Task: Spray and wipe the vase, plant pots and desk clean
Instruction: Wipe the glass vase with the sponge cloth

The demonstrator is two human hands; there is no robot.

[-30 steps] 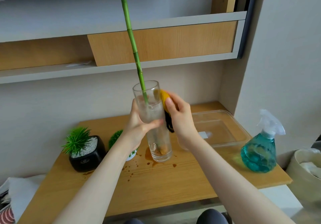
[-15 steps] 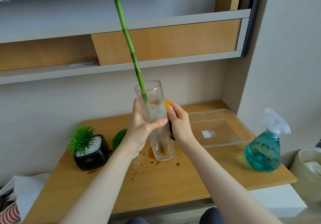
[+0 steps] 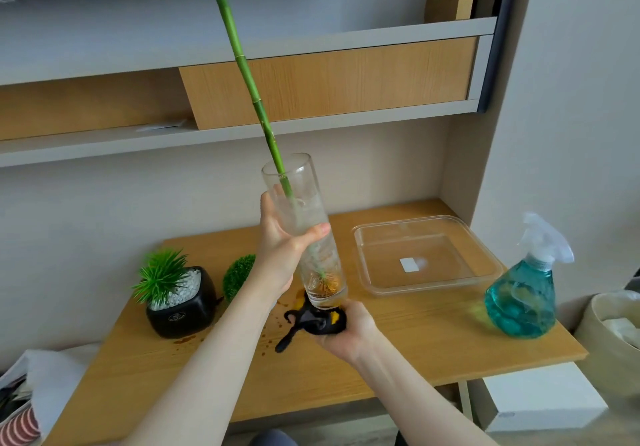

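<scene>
The desk (image 3: 398, 348) is a wooden top set in an alcove beneath the shelves (image 3: 242, 134); brown spots and a brown smear mark it near its middle, below the raised vase. A clear tray (image 3: 367, 272) lies flat on the right rear part of the desk, with a small white square showing at its bottom. The vase (image 3: 311, 238), a tall clear glass cylinder, is held off the desk and tilted, mouth toward the upper left; orange-brown roots sit at its base. A green stalk (image 3: 249, 78) stands in it and runs up and left out of view. A spray bottle (image 3: 523, 293) with blue-green liquid stands upright at the desk's right edge, well apart from the vase. A black pot (image 3: 180, 310) with white pebbles and a spiky green plant stands at the left; a round green plant (image 3: 239, 276) sits just beside it, partly hidden by the left forearm. The left hand (image 3: 280, 248) grips the vase at mid-height, thumb across the front. The right hand (image 3: 346, 328) is curled round a black and yellow cloth (image 3: 311, 321), pressing it up against the vase's base. The two hands are apart.
</scene>
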